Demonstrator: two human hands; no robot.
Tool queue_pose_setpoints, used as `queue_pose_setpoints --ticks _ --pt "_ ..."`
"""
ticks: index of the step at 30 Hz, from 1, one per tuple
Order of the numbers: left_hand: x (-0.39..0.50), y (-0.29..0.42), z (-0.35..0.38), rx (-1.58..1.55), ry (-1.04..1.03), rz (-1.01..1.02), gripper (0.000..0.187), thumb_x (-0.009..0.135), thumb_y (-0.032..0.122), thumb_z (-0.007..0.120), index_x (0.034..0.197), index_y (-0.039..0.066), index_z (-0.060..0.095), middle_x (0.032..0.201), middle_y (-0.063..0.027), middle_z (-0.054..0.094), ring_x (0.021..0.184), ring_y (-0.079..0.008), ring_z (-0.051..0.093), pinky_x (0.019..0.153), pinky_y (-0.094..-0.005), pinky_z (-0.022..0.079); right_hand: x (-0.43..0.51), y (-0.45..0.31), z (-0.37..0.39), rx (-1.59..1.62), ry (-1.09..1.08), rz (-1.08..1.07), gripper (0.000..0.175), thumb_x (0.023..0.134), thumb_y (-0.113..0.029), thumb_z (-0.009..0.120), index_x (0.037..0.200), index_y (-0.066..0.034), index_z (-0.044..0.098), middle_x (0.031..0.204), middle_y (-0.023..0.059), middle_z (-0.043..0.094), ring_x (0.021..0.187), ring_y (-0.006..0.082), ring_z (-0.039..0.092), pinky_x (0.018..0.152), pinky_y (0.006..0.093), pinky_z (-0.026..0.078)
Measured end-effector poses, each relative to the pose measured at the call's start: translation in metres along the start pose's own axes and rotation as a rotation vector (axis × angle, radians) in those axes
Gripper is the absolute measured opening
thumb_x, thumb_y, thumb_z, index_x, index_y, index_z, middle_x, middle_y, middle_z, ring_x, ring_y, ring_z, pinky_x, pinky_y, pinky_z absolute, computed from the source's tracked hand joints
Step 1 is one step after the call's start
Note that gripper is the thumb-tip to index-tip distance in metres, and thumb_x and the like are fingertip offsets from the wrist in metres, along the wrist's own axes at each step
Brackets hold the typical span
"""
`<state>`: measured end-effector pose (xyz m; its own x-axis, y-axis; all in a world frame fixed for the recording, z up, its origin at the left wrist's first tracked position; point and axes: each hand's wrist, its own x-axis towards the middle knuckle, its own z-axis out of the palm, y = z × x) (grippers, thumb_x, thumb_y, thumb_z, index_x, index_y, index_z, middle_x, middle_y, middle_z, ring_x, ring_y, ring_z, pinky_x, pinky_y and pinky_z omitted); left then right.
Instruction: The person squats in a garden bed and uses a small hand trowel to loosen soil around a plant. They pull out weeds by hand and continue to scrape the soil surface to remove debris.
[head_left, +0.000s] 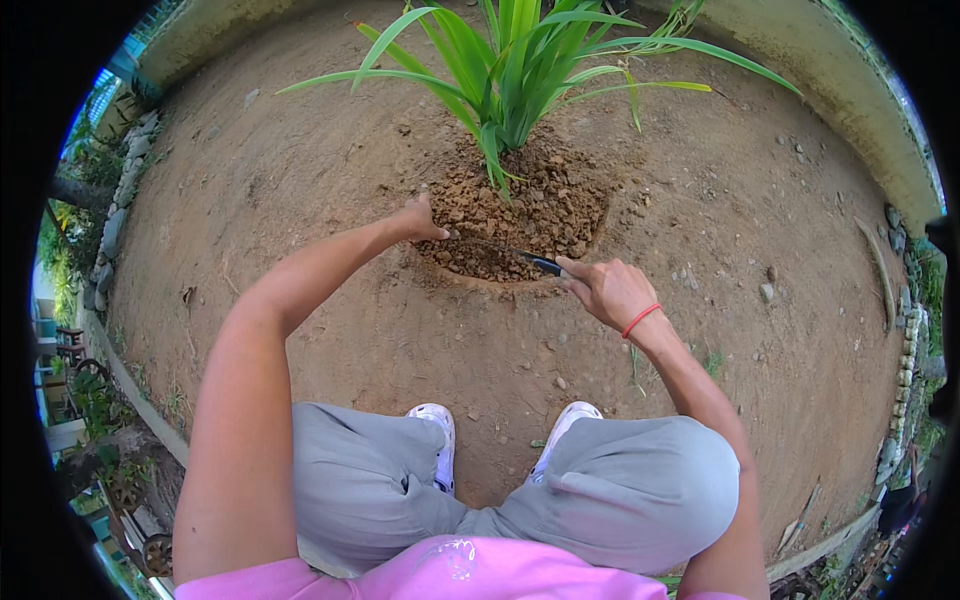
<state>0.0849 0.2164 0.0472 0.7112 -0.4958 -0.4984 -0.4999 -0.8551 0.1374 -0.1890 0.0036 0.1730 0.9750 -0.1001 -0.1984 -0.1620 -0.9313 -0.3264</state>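
Observation:
My right hand (611, 289), with a red band at the wrist, grips the black handle of a hand tool (541, 262). Its thin, dark blade points left into loose brown soil (540, 214); the blade's exact shape is hard to make out against the dirt. At the left rim of the dug patch is my left hand (424, 217), thumb and fingers apart, close to the blade's far end. Whether it touches the blade or soil is unclear. A leafy green plant (517, 90) with long strap-like leaves stands upright at the far side of the loose soil.
Packed bare earth (337, 330) with scattered pebbles surrounds the patch. A low concrete wall (832, 82) curves behind the plant. Stones (116, 225) edge the left side, and a stick (877, 274) lies at right. My shoes (442, 442) are planted before the patch.

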Motion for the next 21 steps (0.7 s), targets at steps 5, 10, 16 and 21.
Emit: queue_pose_setpoints --ticks 5,10,16,21 --pt "-0.002 0.028 0.036 -0.185 0.266 -0.02 0.089 0.063 0.034 0.081 0.13 0.001 0.031 0.109 -0.0233 0.05 0.104 -0.0351 0.051 0.092 -0.0389 0.042 0.018 -0.014 -0.067 -0.274 -0.205 0.016 0.029 0.084 -0.025 0.052 0.11 -0.0226 0.063 0.074 0.0148 0.064 0.067 0.0321 0.062 0.063 0.0422 0.051" --pt "0.033 -0.017 -0.01 -0.471 0.131 0.123 0.043 0.075 0.011 0.069 0.115 0.004 0.054 0.104 -0.0133 0.058 0.09 -0.0262 0.059 0.077 -0.0326 0.05 0.018 -0.041 -0.06 -0.029 -0.364 -0.061 0.034 0.083 -0.018 0.052 0.116 -0.0153 0.059 0.082 0.0189 0.064 0.073 0.0361 0.062 0.07 0.0438 0.05" --pt "0.04 -0.025 -0.075 -0.752 -0.137 0.133 0.041 0.078 0.004 0.062 0.119 0.006 0.054 0.117 -0.0102 0.056 0.096 -0.0202 0.059 0.077 -0.0317 0.053 0.039 -0.096 0.064 0.202 -0.184 0.113 0.034 0.085 -0.021 0.05 0.117 -0.0113 0.058 0.08 0.023 0.062 0.072 0.0386 0.061 0.069 0.0449 0.05" --pt "0.051 -0.065 -0.061 -0.516 -0.012 0.04 0.033 0.074 0.005 0.065 0.107 0.009 0.064 0.097 -0.0098 0.065 0.091 -0.0182 0.06 0.077 -0.0309 0.049 0.018 -0.122 0.134 0.462 0.098 0.276 0.036 0.087 -0.023 0.05 0.122 -0.0134 0.054 0.082 0.0236 0.062 0.076 0.041 0.06 0.069 0.0455 0.049"
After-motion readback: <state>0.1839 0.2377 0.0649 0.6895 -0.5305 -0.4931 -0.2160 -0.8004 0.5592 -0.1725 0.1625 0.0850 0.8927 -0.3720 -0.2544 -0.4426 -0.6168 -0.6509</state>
